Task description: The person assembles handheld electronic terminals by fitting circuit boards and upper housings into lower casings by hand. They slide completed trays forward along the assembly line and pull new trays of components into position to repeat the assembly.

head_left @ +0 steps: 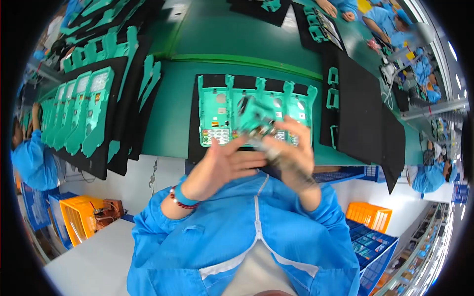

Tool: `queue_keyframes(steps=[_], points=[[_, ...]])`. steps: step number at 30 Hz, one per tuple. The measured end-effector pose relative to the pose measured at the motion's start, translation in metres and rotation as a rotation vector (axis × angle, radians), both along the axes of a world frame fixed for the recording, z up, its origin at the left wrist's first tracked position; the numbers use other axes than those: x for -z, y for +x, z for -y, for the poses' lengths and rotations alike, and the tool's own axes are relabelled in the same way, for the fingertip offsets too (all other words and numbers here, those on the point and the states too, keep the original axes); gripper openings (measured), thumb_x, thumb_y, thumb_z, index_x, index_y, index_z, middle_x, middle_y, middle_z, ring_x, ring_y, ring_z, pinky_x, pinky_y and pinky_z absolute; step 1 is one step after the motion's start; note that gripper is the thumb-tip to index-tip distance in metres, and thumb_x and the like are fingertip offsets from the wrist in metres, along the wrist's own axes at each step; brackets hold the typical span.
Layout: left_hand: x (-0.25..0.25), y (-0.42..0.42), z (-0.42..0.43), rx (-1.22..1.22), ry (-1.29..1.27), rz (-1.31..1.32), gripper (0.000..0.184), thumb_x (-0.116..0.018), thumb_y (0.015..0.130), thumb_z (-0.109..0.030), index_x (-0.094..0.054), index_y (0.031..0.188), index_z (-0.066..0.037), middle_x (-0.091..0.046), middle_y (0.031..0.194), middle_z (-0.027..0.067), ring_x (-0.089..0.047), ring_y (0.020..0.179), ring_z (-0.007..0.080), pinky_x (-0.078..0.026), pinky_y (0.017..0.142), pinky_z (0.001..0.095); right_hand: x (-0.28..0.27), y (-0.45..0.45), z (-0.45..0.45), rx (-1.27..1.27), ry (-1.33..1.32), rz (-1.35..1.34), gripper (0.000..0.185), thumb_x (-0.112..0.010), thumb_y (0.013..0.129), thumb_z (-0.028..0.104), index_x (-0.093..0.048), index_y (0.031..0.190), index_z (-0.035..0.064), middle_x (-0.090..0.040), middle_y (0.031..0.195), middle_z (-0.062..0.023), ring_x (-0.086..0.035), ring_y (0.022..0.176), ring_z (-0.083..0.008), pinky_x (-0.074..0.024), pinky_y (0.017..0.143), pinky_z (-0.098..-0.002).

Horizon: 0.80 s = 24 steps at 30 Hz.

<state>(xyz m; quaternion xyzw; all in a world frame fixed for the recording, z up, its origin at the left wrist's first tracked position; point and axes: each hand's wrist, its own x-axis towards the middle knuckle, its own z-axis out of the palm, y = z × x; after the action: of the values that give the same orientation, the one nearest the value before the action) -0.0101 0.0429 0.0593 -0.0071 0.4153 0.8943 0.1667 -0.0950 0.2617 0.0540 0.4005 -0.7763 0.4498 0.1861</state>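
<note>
My left hand [215, 167] is held low in front of the work, its fingers stretched toward the right and the thumb up, with nothing in it. My right hand [294, 153] is closed on a motion-blurred teal plastic part [254, 116]. A blurred grey, elongated thing [289, 167] lies along that hand; its kind cannot be made out. Beneath the hands, several teal device housings [215, 106] stand side by side on a black mat [194, 133]. White keypad pads [217, 136] show at their near ends. The raised part hides some of the middle housings.
On the left, black boards [118, 74] carry rows of teal housings [96, 106]. Black foam sheets [360, 103] with teal frames [333, 98] lie right. A green ledge [247, 60] crosses the green table [173, 98]. Orange crates [79, 217] stand below; co-workers sit around.
</note>
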Motion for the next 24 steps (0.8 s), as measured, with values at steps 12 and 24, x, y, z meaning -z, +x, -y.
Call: queue_keyframes(steps=[12,24], points=[[-0.008,-0.014,-0.015,-0.227,-0.622,-0.297,0.075,-0.070,0.099,-0.014,-0.029,0.160,-0.006,-0.052,0.143,0.0131,-0.058,0.119,0.0181,-0.049,0.098,0.0318,-0.043,0.001,0.007,-0.145,-0.128,0.336,0.060,-0.072,0.080,0.001,-0.058,0.139,0.0000,-0.053,0.147,-0.0222,-0.039,0.147,-0.0460,-0.0328,0.118,-0.0532],[0.001,-0.023,-0.019,-0.234,-1.046,-0.451,0.088,-0.080,0.087,-0.020,-0.033,0.160,-0.007,-0.057,0.123,0.0190,-0.059,0.109,0.0361,-0.050,0.096,0.0428,-0.005,-0.013,0.015,-0.279,-0.083,0.507,0.042,-0.078,0.087,0.009,-0.062,0.125,0.0039,-0.055,0.145,-0.0178,-0.040,0.148,-0.0432,-0.0329,0.118,-0.0515]])
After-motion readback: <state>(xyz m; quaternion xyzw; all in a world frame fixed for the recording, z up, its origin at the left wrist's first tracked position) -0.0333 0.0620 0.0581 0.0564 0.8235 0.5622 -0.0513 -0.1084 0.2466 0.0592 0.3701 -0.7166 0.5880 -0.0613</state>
